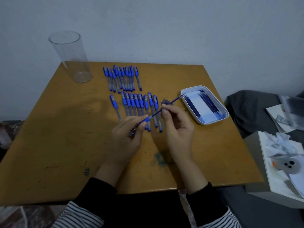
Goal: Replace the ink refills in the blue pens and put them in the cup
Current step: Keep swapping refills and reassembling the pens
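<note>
Scuffed ochre wooden table (49,137), left hand (126,137) gripping a pen (148,119) by its rubbery blue sleeve, right hand (177,127) pinching its thin refill (172,101), two rows of blue pens (136,104) lying beyond, rounded white tray (215,120) of refills at right, tall clear cup (72,58) upright at far-left corner, pale wall (164,30)

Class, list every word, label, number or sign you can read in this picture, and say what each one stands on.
"#": a hash-like ink mark on the table, near its front edge.
Blue-green scribble on the table: not legible.
Labels on the pens: too small to read.
Print on the white card in the tray: blurred.
Print on the papers at the right: blurred.
</note>
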